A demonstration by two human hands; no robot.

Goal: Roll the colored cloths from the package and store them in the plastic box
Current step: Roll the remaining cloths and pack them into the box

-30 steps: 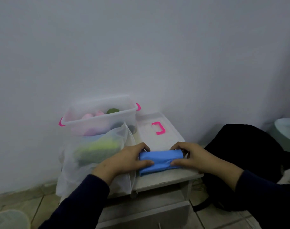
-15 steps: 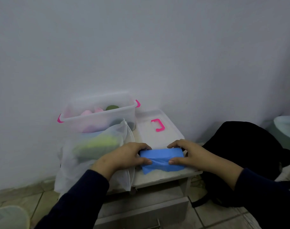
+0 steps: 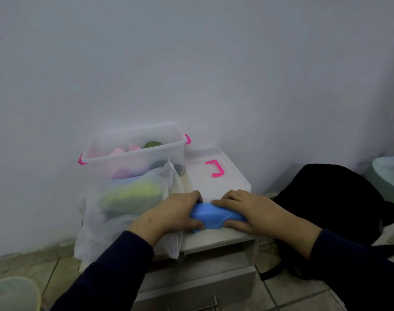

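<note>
1. The blue cloth (image 3: 215, 215) lies as a soft, part-made roll on the front edge of the table (image 3: 218, 237), held between the two hands.
2. The left hand (image 3: 175, 215) grips the roll's left end, fingers curled over the top and thumb underneath.
3. The right hand (image 3: 247, 211) grips the right end the same way, fingers arched over the cloth and thumb along its near side.
4. The cloth looks smooth and matte, bulging in the middle, with a loose corner hanging at the lower left.
5. A translucent white mesh bag (image 3: 128, 209) sits just left of the hands, with yellow-green fabric showing through it.
6. Behind the bag stands the clear plastic box (image 3: 133, 158) with pink latches, holding rolled pink and green cloths.
7. The box's flat lid (image 3: 214, 176), with a pink handle, lies beyond the hands.
8. A black backpack (image 3: 330, 198) rests on the floor to the right.
</note>
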